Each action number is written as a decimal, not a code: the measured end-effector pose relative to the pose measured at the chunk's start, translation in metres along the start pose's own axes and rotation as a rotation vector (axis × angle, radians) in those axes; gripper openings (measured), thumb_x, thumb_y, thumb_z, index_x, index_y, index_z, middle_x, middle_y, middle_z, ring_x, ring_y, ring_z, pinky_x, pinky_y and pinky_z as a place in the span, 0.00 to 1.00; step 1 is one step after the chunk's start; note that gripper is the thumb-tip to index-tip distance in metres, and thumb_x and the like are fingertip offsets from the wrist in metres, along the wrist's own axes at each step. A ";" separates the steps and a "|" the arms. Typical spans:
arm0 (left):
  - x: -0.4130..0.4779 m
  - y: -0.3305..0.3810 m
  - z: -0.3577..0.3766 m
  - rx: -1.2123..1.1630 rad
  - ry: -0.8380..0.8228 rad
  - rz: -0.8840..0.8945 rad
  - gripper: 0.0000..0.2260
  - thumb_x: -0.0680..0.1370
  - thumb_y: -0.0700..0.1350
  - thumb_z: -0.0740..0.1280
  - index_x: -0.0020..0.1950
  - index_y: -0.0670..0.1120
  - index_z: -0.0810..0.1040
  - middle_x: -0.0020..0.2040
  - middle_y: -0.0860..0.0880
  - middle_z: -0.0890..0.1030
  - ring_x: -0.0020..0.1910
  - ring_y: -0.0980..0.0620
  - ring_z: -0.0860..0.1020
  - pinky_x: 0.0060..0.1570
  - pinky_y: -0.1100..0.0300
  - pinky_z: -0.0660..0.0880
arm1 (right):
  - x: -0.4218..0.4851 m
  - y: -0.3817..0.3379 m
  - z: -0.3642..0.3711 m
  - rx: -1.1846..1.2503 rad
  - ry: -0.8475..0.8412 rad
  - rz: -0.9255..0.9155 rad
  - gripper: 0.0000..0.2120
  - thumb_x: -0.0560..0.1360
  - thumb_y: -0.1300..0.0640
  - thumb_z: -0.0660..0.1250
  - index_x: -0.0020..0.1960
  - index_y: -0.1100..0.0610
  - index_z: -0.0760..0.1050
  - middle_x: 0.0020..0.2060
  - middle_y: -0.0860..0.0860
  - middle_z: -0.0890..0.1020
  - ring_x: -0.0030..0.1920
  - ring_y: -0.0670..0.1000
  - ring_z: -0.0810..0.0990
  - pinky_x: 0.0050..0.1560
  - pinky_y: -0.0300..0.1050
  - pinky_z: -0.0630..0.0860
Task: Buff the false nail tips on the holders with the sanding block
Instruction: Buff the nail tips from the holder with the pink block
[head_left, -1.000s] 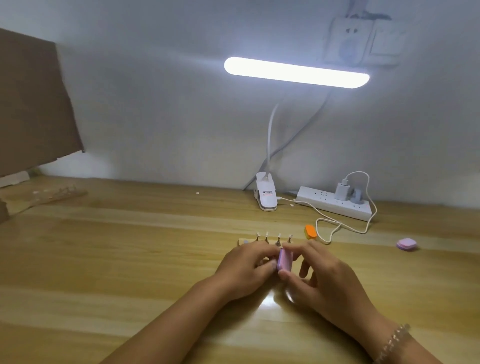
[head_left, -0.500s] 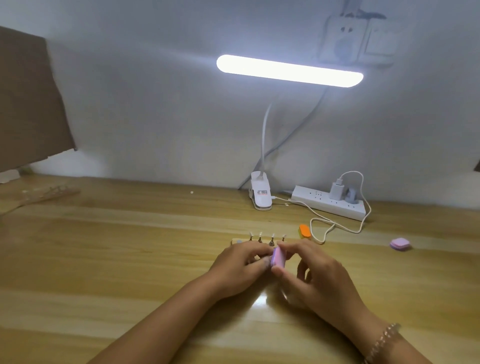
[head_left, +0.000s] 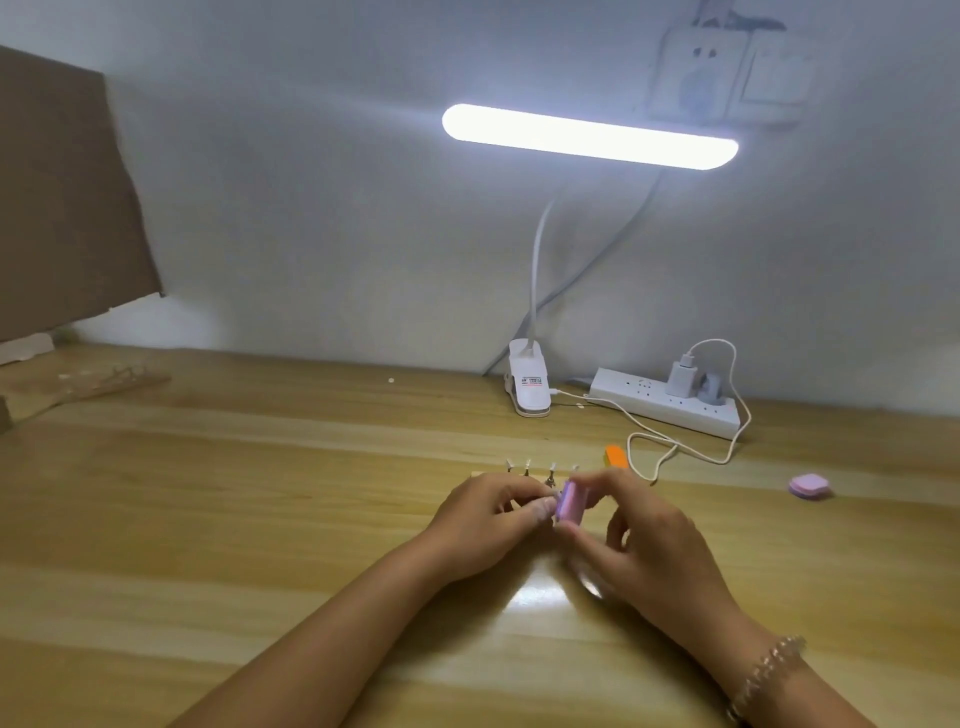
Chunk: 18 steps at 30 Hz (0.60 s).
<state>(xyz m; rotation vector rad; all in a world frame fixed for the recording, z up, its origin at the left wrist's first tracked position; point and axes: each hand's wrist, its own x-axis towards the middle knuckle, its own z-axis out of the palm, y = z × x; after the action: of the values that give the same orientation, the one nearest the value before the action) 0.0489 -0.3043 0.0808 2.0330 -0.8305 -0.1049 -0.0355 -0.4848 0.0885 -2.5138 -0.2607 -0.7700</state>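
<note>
The right hand (head_left: 660, 545) still pinches the small pink rectangular sanding block (head_left: 569, 501) against the curled left hand (head_left: 488, 525), whose contents I cannot tell.

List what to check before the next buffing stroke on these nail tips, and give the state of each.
1. Sanding block pinched in the right hand: ok.
2. Left hand gripping a holder at the block: cannot tell, its curled fingers hide what they hold.
3. Block face in contact with the work: cannot tell, blurred.
4. Row of holders upright behind the hands: ok.
5. Lamp lit above the work: ok.
</note>
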 end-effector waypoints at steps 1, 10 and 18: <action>0.000 0.000 0.000 -0.024 0.000 -0.006 0.09 0.79 0.53 0.64 0.52 0.55 0.85 0.42 0.59 0.81 0.37 0.57 0.73 0.39 0.60 0.69 | 0.001 0.003 0.000 0.003 0.036 0.040 0.16 0.70 0.48 0.75 0.56 0.46 0.76 0.46 0.38 0.78 0.33 0.37 0.73 0.36 0.48 0.77; -0.002 0.000 0.000 -0.033 0.017 0.013 0.08 0.82 0.48 0.66 0.50 0.55 0.85 0.35 0.64 0.79 0.32 0.63 0.71 0.38 0.60 0.70 | -0.001 0.006 0.005 -0.087 -0.080 -0.014 0.18 0.71 0.48 0.72 0.59 0.42 0.73 0.49 0.35 0.76 0.33 0.33 0.70 0.35 0.39 0.72; -0.005 0.002 0.000 -0.102 0.058 -0.053 0.05 0.79 0.46 0.69 0.46 0.55 0.84 0.35 0.63 0.79 0.30 0.62 0.73 0.34 0.62 0.72 | 0.001 0.000 -0.001 -0.011 -0.022 0.020 0.18 0.66 0.41 0.74 0.50 0.47 0.73 0.39 0.39 0.78 0.30 0.45 0.75 0.31 0.43 0.74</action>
<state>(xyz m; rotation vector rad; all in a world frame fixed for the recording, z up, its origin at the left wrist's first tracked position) 0.0442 -0.3024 0.0811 1.9533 -0.7216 -0.1154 -0.0351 -0.4855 0.0900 -2.5328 -0.2385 -0.7388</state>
